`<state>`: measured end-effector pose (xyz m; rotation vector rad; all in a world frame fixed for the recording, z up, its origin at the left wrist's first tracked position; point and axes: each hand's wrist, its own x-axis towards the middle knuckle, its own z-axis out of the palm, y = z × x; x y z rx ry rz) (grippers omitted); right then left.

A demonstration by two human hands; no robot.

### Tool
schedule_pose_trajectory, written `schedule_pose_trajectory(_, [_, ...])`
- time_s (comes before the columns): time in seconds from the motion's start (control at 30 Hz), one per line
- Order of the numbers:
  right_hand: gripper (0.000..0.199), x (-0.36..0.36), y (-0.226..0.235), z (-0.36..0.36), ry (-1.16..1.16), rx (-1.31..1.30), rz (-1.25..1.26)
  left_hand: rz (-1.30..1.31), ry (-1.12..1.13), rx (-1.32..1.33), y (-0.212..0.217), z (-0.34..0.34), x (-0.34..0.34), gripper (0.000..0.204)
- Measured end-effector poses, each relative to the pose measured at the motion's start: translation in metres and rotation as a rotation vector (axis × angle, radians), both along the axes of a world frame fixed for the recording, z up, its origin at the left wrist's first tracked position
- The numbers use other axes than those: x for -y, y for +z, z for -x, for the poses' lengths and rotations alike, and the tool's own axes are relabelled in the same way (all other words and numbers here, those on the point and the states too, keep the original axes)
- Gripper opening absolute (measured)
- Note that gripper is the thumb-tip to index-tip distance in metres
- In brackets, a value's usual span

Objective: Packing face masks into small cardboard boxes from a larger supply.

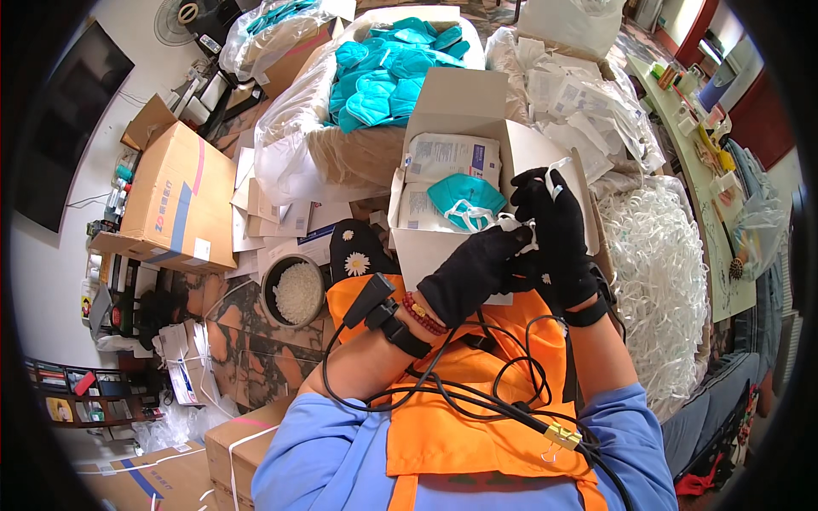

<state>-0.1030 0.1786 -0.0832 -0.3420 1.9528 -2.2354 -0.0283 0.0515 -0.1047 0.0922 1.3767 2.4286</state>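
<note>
My left hand (467,277), in a black glove, is closed at the near right of an open white carton (394,198). Its fingertips pinch a white elastic strap (509,223). Beside it my right hand (555,241), gloved in black too, has its fingers bent around white strap material, and a piece of it sticks up past the forefinger. A teal cup-shaped face mask (456,192) with white straps lies inside the carton, just left of the hands. It rests on white printed packets (452,158). Whether the pinched strap belongs to this mask I cannot tell.
A plastic-lined box of teal masks (383,72) stands behind the carton. White packets (579,89) fill a bin at the back right; a heap of white straps (654,281) lies at the right. A bowl of white pieces (298,292) sits left. Black cables (443,387) cross my lap.
</note>
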Motion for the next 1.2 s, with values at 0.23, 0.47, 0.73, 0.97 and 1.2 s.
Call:
schedule_pose_trajectory(0.23, [0.010, -0.008, -0.027, 0.007, -0.046, -0.236, -0.346, 0.060, -0.025, 0.010, -0.010, 0.009, 0.002, 0.033])
schedule_pose_trajectory(0.47, [0.014, -0.015, 0.002, -0.014, 0.081, -0.222, -0.427, -0.015, 0.099, 0.124, -0.008, 0.002, 0.006, 0.035])
schedule_pose_trajectory(0.73, [0.027, -0.046, 0.032, -0.021, 0.394, 0.244, -0.193, 0.080, -0.029, 0.089, 0.005, 0.001, 0.013, 0.031])
schedule_pose_trajectory(0.97, [0.037, -0.132, -0.010, 0.011, 0.155, 0.131, 0.126, 0.233, -0.096, 0.066, 0.011, -0.005, 0.026, 0.028])
schedule_pose_trajectory(1.2, [0.049, -0.126, 0.013, 0.022, -0.508, -0.528, -0.853, 0.226, -0.202, 0.137, 0.012, -0.001, 0.031, 0.031])
